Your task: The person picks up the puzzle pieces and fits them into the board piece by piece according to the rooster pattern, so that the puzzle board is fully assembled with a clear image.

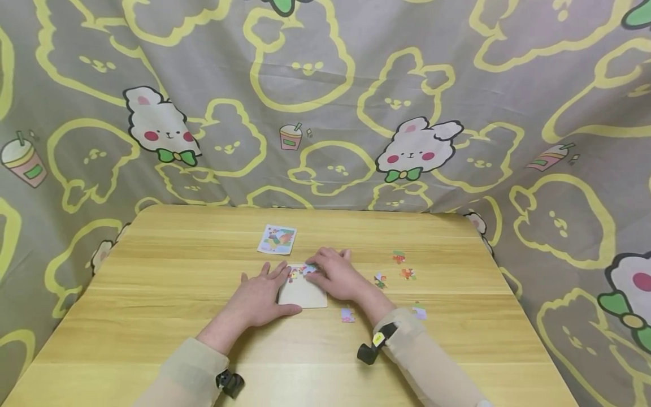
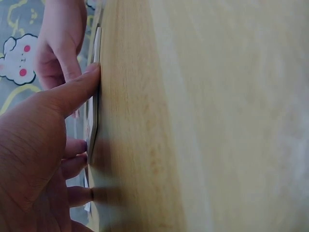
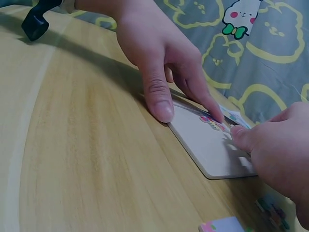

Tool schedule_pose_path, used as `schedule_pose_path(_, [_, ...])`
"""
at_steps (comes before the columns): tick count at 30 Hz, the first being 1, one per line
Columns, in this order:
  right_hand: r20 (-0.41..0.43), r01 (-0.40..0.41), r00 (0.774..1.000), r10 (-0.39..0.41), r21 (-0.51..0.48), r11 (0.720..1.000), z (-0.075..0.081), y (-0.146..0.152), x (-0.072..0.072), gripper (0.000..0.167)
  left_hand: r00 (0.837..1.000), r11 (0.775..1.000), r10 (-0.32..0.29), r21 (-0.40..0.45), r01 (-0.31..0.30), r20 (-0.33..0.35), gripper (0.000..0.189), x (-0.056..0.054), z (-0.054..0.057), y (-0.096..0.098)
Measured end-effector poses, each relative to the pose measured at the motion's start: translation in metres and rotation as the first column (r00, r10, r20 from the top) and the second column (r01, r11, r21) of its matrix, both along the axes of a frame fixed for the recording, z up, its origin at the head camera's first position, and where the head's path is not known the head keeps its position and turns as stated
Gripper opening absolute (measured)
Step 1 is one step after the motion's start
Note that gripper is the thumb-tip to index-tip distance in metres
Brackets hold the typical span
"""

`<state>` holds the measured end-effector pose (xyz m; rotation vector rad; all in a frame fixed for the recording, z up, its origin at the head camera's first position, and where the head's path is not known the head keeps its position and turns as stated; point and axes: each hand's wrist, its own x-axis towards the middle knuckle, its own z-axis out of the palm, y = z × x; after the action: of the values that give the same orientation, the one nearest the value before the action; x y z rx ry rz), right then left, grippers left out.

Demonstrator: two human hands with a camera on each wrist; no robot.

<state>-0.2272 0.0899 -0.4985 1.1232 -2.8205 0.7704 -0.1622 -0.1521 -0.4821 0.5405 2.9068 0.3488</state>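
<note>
Left hand (image 1: 259, 294) spread flat-ish, not clamped – thumb on the white board's (image 1: 304, 294) 7 o'clock edge, fingertips near 11. Fingers partly cover colored pieces (image 1: 294, 275) on the board, so count unclear. Picture card (image 1: 277, 239), one, glossy, at the board's 11 o'clock; print too small to read. Board is thin, smooth, round-cornered, edge-on in left wrist view. Blue puzzle piece (image 1: 309, 270) at its 12 to 1 o'clock, mostly hidden by the right hand (image 1: 338, 275), thumb and fingers pinched on it; right wrist view cuts that hand off. Loose puzzle pieces (image 1: 348, 315) – five, knobbed – lie between 2 and 4 o'clock on the wood-grain table (image 1: 152, 316).
</note>
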Motion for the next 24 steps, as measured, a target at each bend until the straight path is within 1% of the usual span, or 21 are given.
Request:
schedule_pose_path(6, [-0.025,0.006,1.000,-0.006,0.001,1.000,-0.002,-0.007,0.000,0.037,1.000,1.000,0.007,-0.004,-0.007,0.007,0.105,0.001,0.001,0.000])
schedule_pose_path(18, [-0.048,0.024,0.999,-0.024,0.003,1.000,-0.006,-0.014,0.001,0.036,1.000,1.000,0.008,-0.016,-0.008,0.013,0.105,0.001,0.003,0.001])
schedule_pose_path(24, [-0.064,0.045,0.997,-0.046,-0.010,0.999,-0.007,-0.017,0.002,0.036,1.000,1.000,0.009,-0.023,-0.009,0.008,0.104,0.000,0.000,0.001])
